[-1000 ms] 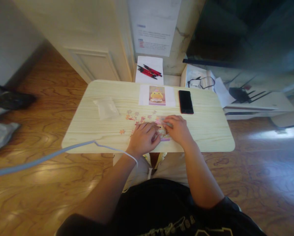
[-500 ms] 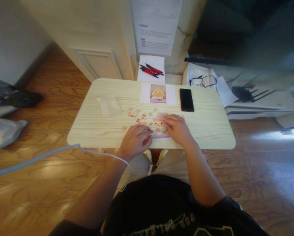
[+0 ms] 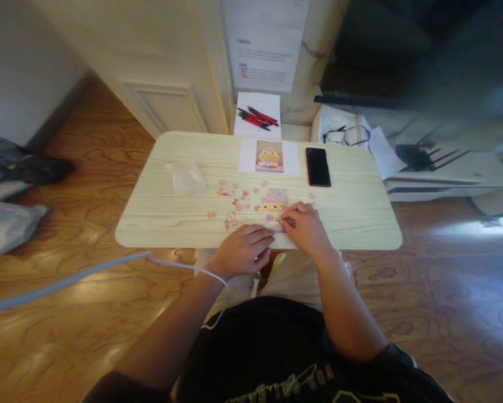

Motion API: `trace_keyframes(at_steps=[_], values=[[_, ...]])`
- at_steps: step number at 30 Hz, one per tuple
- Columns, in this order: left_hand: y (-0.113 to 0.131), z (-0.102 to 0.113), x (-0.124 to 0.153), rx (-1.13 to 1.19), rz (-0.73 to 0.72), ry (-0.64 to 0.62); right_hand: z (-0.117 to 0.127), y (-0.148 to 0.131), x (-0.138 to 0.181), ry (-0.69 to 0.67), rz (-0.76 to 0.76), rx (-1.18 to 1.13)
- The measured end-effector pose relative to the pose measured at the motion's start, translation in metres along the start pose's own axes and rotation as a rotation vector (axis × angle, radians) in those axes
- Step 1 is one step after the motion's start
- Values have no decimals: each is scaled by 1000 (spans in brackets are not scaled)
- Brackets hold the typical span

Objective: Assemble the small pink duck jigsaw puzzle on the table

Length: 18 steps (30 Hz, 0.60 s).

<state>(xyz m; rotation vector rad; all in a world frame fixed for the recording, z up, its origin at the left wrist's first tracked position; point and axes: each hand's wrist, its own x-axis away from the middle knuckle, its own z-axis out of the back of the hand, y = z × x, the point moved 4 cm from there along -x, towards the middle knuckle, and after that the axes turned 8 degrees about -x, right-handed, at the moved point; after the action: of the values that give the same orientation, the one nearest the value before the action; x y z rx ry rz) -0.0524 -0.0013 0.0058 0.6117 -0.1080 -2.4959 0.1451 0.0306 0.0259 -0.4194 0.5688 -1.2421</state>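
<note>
A partly built jigsaw puzzle (image 3: 272,206) with a yellow duck lies near the front edge of a light wooden table (image 3: 352,212). My left hand (image 3: 245,249) rests at the table's front edge, fingers stretched flat toward the puzzle's lower edge. My right hand (image 3: 304,226) lies on the puzzle's lower right corner, fingers curled together and pressing down; whether they hold a piece is hidden. Several loose pink and orange pieces (image 3: 233,204) are scattered left of the puzzle.
A reference picture of the duck (image 3: 269,156) lies at the table's back edge, a black phone (image 3: 317,166) to its right. A clear plastic bag (image 3: 185,177) lies at the left. Red pens (image 3: 257,118) sit on paper behind the table. A pale cable (image 3: 87,271) crosses the floor.
Both hands have slid toward me, uncovering the duck puzzle. My left hand went from on the pieces to the table's front edge.
</note>
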Motion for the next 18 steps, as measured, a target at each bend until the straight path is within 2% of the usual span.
trace_keyframes(at_steps=[4,11,18], values=[[1,4,0,10,10,-7,1,-3,-1,11,32,-48],[-2,2,-1,-45,168,3,-12,-18,0,-78,216,-148],[-7,5,8,-93,210,0,-12,-11,3,-60,181,-107]])
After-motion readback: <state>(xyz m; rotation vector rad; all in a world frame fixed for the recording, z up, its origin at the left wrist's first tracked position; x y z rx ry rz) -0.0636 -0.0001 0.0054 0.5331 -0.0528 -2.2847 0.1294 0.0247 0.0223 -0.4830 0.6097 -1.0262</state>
